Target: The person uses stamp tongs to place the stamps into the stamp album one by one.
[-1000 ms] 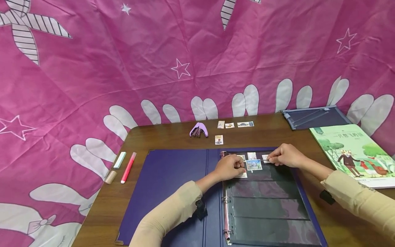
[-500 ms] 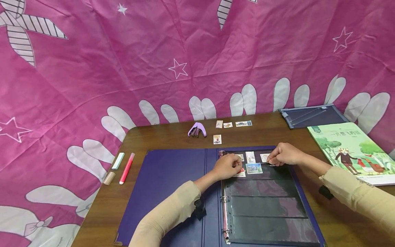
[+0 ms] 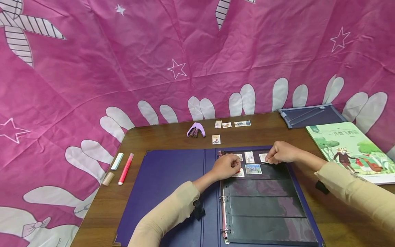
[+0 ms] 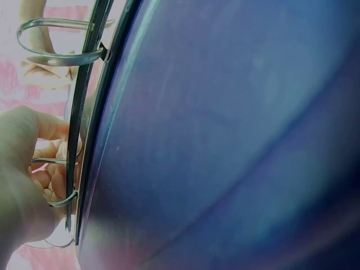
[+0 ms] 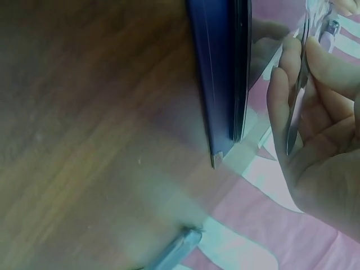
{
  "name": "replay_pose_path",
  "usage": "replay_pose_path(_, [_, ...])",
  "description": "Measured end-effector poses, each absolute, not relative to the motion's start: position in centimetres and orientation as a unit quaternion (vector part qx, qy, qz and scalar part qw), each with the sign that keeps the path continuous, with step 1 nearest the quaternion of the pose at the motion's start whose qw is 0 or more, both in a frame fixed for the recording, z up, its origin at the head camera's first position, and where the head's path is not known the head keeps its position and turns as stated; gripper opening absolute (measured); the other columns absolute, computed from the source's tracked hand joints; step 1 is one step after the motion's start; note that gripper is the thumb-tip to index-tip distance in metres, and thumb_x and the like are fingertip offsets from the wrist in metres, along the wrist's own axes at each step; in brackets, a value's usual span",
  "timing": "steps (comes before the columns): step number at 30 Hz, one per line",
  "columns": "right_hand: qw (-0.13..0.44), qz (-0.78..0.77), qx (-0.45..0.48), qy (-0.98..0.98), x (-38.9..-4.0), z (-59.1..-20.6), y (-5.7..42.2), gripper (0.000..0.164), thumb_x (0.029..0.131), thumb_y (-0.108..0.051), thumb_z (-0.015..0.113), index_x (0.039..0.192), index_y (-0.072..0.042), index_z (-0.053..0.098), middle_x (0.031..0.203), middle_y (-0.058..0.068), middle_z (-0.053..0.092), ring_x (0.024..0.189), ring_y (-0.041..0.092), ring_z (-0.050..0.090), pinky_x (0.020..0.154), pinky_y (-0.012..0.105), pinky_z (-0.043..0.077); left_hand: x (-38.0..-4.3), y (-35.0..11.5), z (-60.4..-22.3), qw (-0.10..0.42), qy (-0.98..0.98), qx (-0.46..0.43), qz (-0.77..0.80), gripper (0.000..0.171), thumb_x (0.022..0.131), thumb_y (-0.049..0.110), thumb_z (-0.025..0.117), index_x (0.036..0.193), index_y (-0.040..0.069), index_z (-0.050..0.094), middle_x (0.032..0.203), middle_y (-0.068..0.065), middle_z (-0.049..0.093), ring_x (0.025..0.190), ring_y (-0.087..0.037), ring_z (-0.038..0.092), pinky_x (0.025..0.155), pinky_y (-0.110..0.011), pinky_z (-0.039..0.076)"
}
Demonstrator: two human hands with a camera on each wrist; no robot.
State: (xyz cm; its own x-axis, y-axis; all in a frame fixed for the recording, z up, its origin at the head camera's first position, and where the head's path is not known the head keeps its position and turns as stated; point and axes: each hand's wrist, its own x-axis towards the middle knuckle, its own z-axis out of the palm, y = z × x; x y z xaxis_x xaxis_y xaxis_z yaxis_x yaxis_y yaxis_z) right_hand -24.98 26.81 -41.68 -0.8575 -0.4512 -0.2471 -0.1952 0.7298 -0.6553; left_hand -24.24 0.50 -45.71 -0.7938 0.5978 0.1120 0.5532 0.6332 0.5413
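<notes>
Album page: black and glossy, crossed by strip pockets, held by metal rings along its left edge.
Blue stamp: blue-green picture, white border, lying flat high on the page; I cannot tell whether an edge sits inside a pocket.
Neighbours: red-and-white stamp on its left, partly covered; pale stamp upright just behind; small stamp behind to the right.
Tweezers: thin, metallic.
Left grip: fingers curled over the page's upper left, the red-and-white stamp showing from under them; I cannot tell whether they pinch anything.
Right grip: grasping the tweezers between thumb and fingers; their tip reaches just beside the blue stamp's upper right corner, contact not readable from my station.
Stamp position: blue stamp between the two grips.
Cover: dark blue, spread flat on the table, a brown wood-grain top.
Table left: tan cylinder, red marker, pale green block.
Table right: green book, dark zip pouch behind it.
Table rear: single loose stamp, purple tool, then three loose stamps in a row.
Backdrop: creased pink cloth, white stars and rounded shapes.
</notes>
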Motion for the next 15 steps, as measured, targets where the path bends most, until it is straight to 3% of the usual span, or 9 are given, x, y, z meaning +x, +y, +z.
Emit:
replay_pose_path(10, [0.234, -0.327, -0.199, 0.894, -25.5, -41.34, 26.94, 0.012, 0.072, 0.0, 0.068, 0.082, 0.002, 0.073, 0.073, 0.005, 0.068, 0.055, 0.004, 0.05, 0.051, 0.019, 0.042, -24.39, 0.52, -46.02, 0.041, 0.901, 0.316, 0.294, 0.006, 0.082, 0.016, 0.06, 0.077, 0.017, 0.063, 0.075, 0.005, 0.057, 0.066, 0.0, 0.044, 0.061, -0.012, 0.033])
replay_pose_path(15, [0.266, -0.329, -0.196, 0.884, -25.92, -41.26, 27.03, 0.013, 0.073, -0.002, 0.068, 0.084, 0.003, 0.073, 0.078, 0.006, 0.069, 0.058, 0.005, 0.052, 0.054, 0.02, 0.045, -24.46, 0.59, -45.96, 0.047, 0.902, 0.311, 0.295, 0.006, 0.082, 0.017, 0.061, 0.077, 0.017, 0.064, 0.075, 0.005, 0.057, 0.066, -0.001, 0.045, 0.061, -0.013, 0.033])
